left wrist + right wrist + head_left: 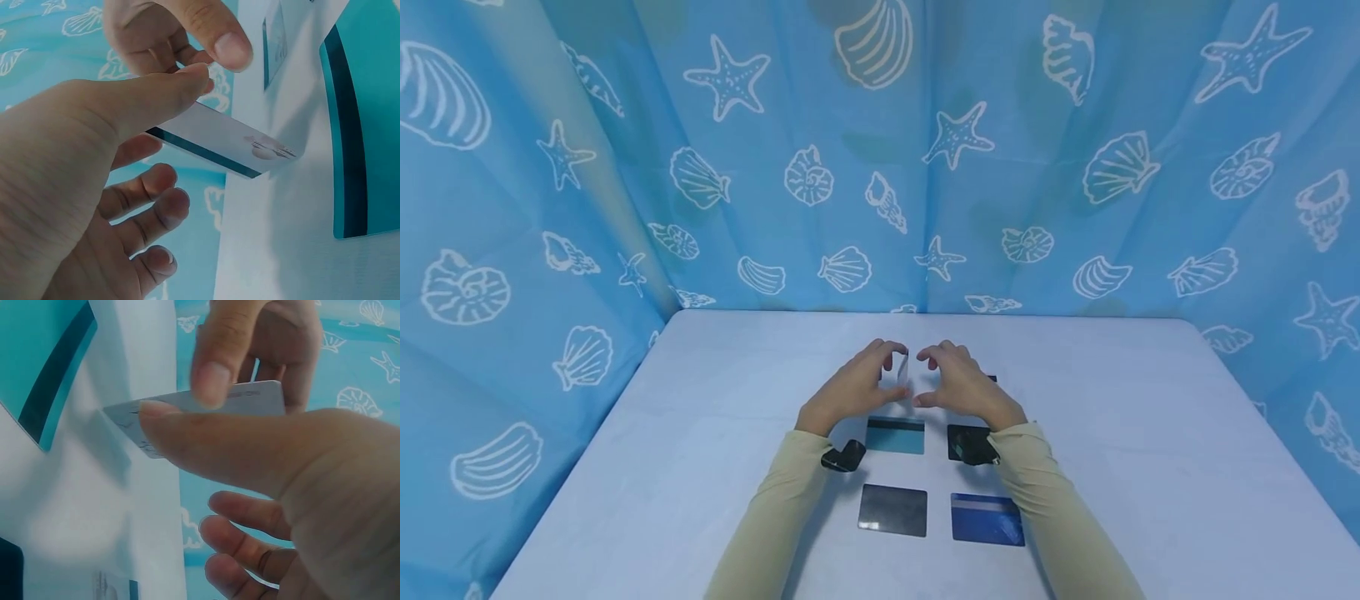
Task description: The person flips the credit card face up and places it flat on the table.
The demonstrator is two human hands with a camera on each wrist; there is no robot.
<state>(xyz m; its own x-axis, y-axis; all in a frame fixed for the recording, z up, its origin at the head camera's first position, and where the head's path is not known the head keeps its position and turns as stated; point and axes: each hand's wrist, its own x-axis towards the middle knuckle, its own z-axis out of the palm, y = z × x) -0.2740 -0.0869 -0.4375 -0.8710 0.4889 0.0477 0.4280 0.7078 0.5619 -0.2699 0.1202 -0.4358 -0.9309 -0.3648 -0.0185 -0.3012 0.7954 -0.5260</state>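
My left hand pinches a white card between thumb and fingers, holding it tilted above the table. The card has a dark stripe along one edge and a small printed picture near a corner. My right hand hovers just right of the card, thumb and fingers curved apart with a gap between them. In the right wrist view its thumb overlaps the card, but in the head view the hand stands apart from it. A teal card with a dark stripe lies just below the hands.
A black card lies partly under the right wrist camera. Nearer the front are a dark grey card and a blue card. Another white card lies past the right hand on the white table. A blue shell-patterned curtain stands behind.
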